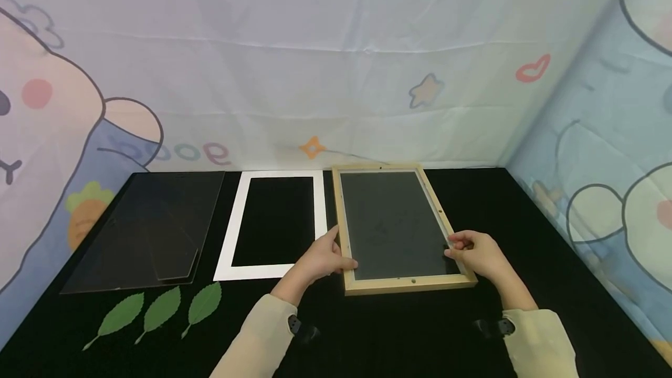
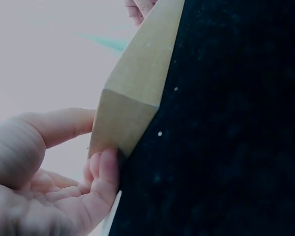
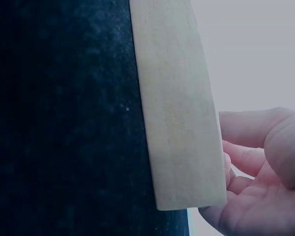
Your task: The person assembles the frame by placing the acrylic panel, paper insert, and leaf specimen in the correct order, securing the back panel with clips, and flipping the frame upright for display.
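Note:
A light wooden picture frame (image 1: 409, 284) with a grey panel (image 1: 394, 220) inside lies on the black cloth. My left hand (image 1: 325, 255) grips its left side near the front corner, thumb on top and fingers against the outer face, as the left wrist view shows. At the right side, near the other front corner, my right hand (image 1: 475, 252) holds the edge between thumb and fingers. A small dark patch shows on the panel beside those fingertips; what it is I cannot tell. The frame's front rail (image 3: 179, 118) partly hides the right fingers in the right wrist view.
Left of the frame lies a white rectangular mat (image 1: 231, 238). Farther left are clear sheets (image 1: 142, 226), with a smaller piece's outline showing. Three green leaves (image 1: 161, 311) lie in front of them. Printed fabric (image 1: 336, 74) hangs behind the black-covered table (image 1: 420, 337).

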A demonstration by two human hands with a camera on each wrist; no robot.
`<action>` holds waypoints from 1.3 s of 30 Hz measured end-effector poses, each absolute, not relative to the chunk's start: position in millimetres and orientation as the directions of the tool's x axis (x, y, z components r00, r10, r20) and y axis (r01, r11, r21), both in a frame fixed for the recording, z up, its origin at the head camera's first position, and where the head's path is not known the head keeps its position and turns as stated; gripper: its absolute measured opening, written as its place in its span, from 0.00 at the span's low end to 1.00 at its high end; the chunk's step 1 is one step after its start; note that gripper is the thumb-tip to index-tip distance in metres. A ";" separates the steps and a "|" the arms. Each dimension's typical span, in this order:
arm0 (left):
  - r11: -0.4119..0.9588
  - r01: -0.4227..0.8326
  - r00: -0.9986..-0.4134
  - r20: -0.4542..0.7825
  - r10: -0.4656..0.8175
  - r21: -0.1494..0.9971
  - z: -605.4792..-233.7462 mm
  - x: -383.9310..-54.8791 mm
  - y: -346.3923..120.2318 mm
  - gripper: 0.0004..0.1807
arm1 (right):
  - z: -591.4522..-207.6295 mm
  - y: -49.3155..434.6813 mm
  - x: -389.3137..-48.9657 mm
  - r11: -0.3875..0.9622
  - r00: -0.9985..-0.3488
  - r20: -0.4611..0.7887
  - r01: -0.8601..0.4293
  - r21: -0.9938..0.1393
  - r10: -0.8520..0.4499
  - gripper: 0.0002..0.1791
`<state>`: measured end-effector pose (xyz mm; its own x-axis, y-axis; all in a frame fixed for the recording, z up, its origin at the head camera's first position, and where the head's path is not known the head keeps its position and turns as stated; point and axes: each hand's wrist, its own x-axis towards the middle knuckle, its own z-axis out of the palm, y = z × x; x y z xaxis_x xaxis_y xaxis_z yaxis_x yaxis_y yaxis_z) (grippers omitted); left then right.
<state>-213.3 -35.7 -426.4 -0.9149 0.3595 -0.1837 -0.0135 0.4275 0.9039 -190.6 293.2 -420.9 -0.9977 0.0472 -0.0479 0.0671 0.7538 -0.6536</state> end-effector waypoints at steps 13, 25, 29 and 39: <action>0.456 -0.004 -0.946 -0.151 0.288 0.890 -390.9 -220.8 -81.3 0.48 | -422.1 307.4 -192.5 0.731 -0.994 -0.113 0.086 -0.676 0.012 0.34; 0.384 -0.019 -0.988 -0.077 0.136 0.923 -371.0 -226.5 -168.0 0.49 | -422.8 316.9 -191.4 0.701 -0.987 -0.161 0.103 -0.706 -0.018 0.36; 0.407 -0.042 -0.991 -0.091 0.102 0.912 -370.0 -223.9 -184.7 0.49 | -424.1 318.5 -191.2 0.692 -0.987 -0.158 0.095 -0.715 -0.028 0.36; 0.434 -0.058 -0.992 -0.100 0.074 0.899 -375.6 -220.4 -210.3 0.51 | -425.4 320.2 -191.8 0.687 -0.987 -0.155 0.081 -0.722 -0.046 0.37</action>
